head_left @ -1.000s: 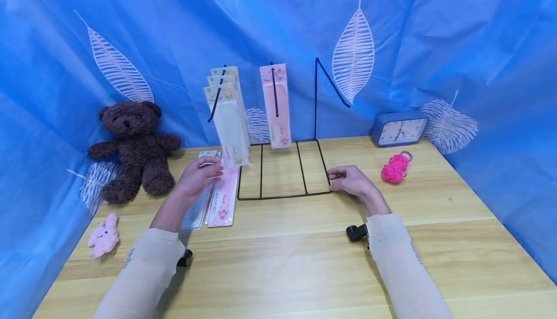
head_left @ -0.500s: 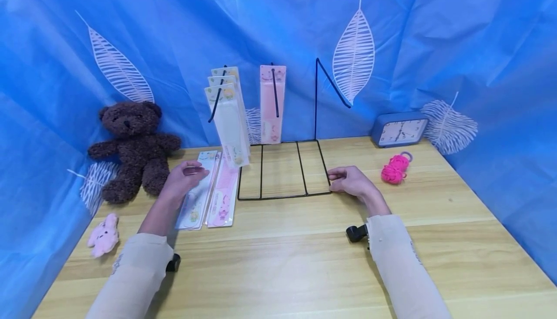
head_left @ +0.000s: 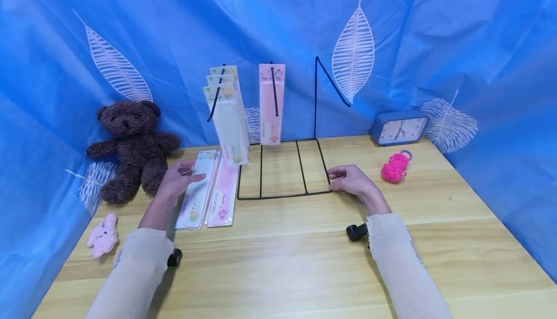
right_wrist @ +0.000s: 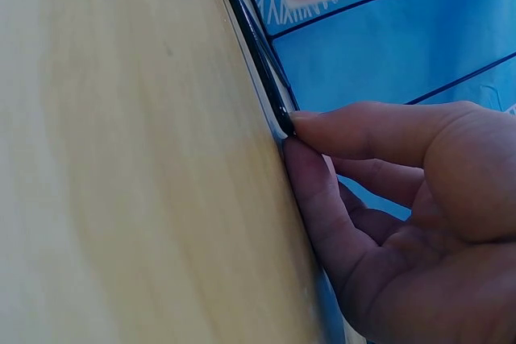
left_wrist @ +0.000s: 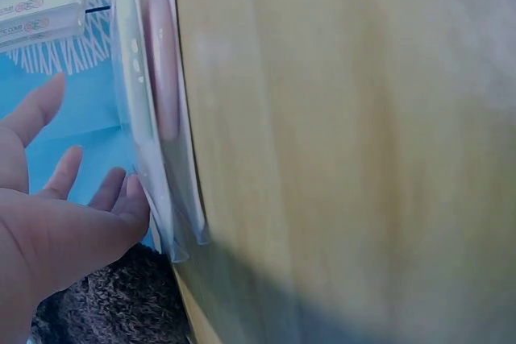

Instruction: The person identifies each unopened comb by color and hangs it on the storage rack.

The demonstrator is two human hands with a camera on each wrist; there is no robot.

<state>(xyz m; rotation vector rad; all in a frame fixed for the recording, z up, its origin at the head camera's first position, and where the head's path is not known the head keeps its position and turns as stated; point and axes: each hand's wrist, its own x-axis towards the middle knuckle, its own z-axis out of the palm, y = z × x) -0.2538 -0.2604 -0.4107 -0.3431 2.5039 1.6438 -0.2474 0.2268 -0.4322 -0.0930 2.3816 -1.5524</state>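
My left hand (head_left: 173, 182) is over the left edge of a pale packaged comb (head_left: 194, 203) lying on the table. In the left wrist view its fingers are spread and loosely bent, with fingertips right at the pack's edge (left_wrist: 135, 94). Beside that pack lies a pink packaged comb (head_left: 223, 198). My right hand (head_left: 351, 181) pinches the front right corner of a black wire rack (head_left: 283, 196) between thumb and finger, as the right wrist view shows. Several pale packaged combs (head_left: 228, 130) hang on the rack's left hook, and a pink one (head_left: 266, 111) on the middle hook.
A brown teddy bear (head_left: 132, 150) sits at the back left, with a small pink plush toy (head_left: 103, 236) in front of it. At the back right stand a blue clock (head_left: 400, 129) and a pink yarn bundle (head_left: 395, 168). The rack's right hook (head_left: 332, 81) carries nothing.
My left hand has moved left, from over the pink comb pack to the pale pack's left edge. The hanging pink pack has swung and settled. My right hand stays at the rack.
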